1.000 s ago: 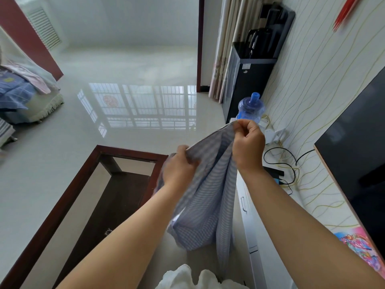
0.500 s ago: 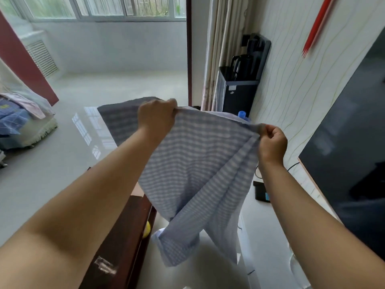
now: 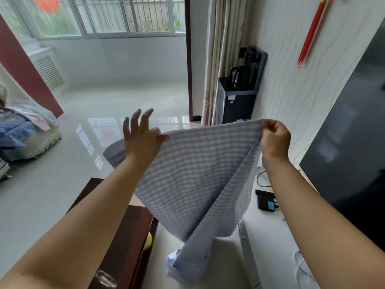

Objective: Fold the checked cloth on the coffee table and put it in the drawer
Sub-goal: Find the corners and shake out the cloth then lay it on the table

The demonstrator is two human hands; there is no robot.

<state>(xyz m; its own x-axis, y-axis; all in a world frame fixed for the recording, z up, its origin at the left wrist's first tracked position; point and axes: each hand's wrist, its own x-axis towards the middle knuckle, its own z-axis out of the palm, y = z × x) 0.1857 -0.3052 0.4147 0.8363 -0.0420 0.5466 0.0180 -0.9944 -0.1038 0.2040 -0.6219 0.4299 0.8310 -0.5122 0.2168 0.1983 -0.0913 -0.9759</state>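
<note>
Checked cloth (image 3: 193,174) is held up in the air, above & just right of the coffee table (image 3: 125,236) edge, spread betw. both hands. Top left corner is pinched by left hand (image 3: 141,138) w/ thumb, other fingers splayed straight. Top right corner is gripped in curled right hand (image 3: 275,138). Lower part hangs down, bunched, right of the table, left of the white cabinet (image 3: 277,247)
</note>
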